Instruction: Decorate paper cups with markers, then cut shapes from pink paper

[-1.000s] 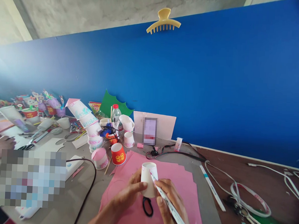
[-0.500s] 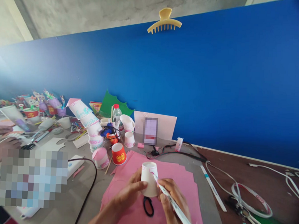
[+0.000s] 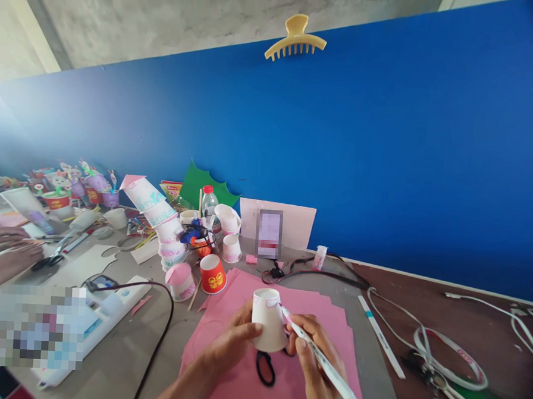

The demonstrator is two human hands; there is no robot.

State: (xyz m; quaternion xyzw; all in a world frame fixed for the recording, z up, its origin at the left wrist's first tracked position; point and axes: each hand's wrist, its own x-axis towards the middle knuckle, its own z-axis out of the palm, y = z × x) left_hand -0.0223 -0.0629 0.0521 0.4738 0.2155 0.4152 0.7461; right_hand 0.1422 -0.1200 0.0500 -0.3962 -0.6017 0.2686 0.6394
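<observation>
A white paper cup (image 3: 266,327) is upside down, its base uppermost, with pink wavy lines drawn near that end. My left hand (image 3: 239,335) grips it from the left side, thumb across the front. In my right hand (image 3: 320,360) is a white marker (image 3: 324,363), its pink tip touching or very close to the cup's upper right. Below the cup lies a pair of scissors, of which a black handle (image 3: 265,369) shows on pink paper (image 3: 226,370); its blades are hidden.
A leaning tower of decorated cups (image 3: 158,214) stands left, near a red cup (image 3: 213,274) and a pink-topped cup (image 3: 180,281). Another person's hands (image 3: 16,255) work at far left. A black cable (image 3: 163,331) crosses the table. Another marker (image 3: 381,336) and white cords (image 3: 450,358) lie right.
The marker tip has moved right along the cup's upper end, and the pink line is longer. My left hand keeps its hold. The other person's hands have shifted slightly.
</observation>
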